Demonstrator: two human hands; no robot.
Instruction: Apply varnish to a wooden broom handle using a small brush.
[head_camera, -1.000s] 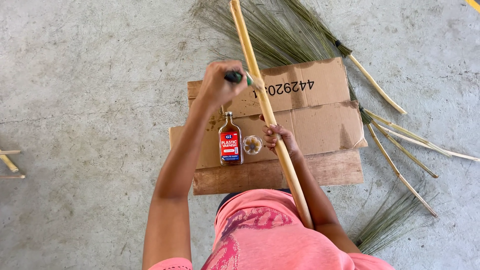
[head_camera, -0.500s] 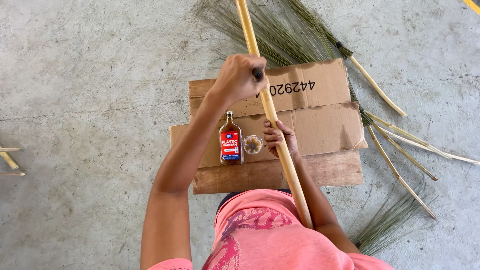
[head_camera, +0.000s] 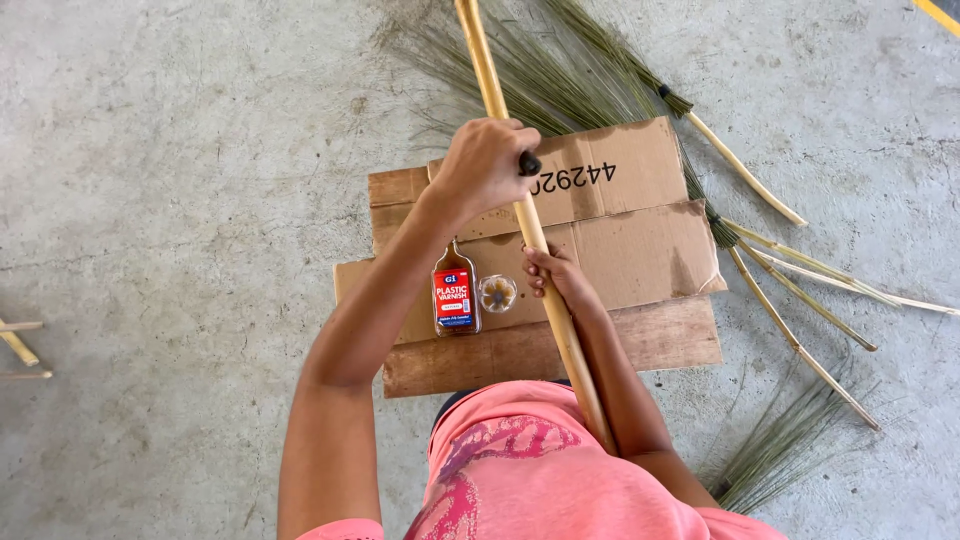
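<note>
My left hand (head_camera: 482, 165) is closed around a small brush with a dark handle (head_camera: 528, 162) and presses it against a long pale bamboo stick (head_camera: 500, 110). The stick runs from the top of the view down to my lap. My right hand (head_camera: 555, 275) grips the same stick lower down. Just left of that hand, a small brown bottle with a red label (head_camera: 455, 295) lies on flattened cardboard (head_camera: 620, 230), with a small round clear cap (head_camera: 497, 293) beside it.
A wooden board (head_camera: 650, 345) lies under the cardboard. Grass brooms with thin stick handles (head_camera: 760, 200) are spread on the concrete floor at the top and right. More green fibres (head_camera: 780, 450) lie at lower right. Bamboo pieces (head_camera: 18, 345) rest at the left edge.
My left hand has slid the brush along the stick, from the left of it onto it. The right hand keeps its grip.
</note>
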